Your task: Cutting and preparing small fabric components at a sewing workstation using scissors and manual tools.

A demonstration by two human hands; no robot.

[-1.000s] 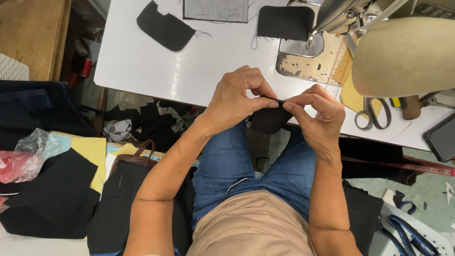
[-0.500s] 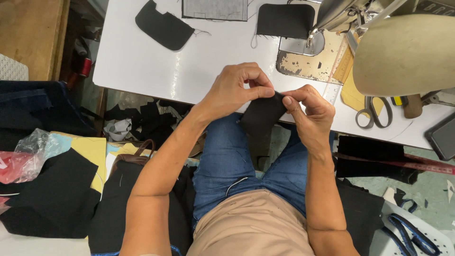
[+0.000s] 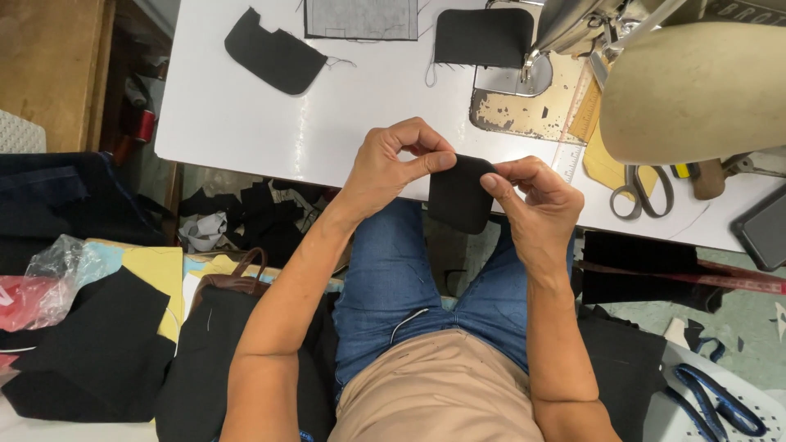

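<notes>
You have the small black rounded piece of fabric [image 3: 460,195] pinched at its top edge between both hands, just past the near edge of the white table [image 3: 246,106] and above your lap. Your left hand [image 3: 391,166] has its grip closed on the upper left corner, thumb over curled forefinger; your right hand [image 3: 536,203] has its grip closed on the upper right edge, thumb pressing the cloth. To handle it well, keep both pinches level so the edge stays flat between them and the lower part hangs free without twisting. Beyond your right grip lie the grey-handled scissors [image 3: 643,187] and the cream sewing machine [image 3: 696,82]; beyond your left lies a curved black fabric piece [image 3: 274,53].
</notes>
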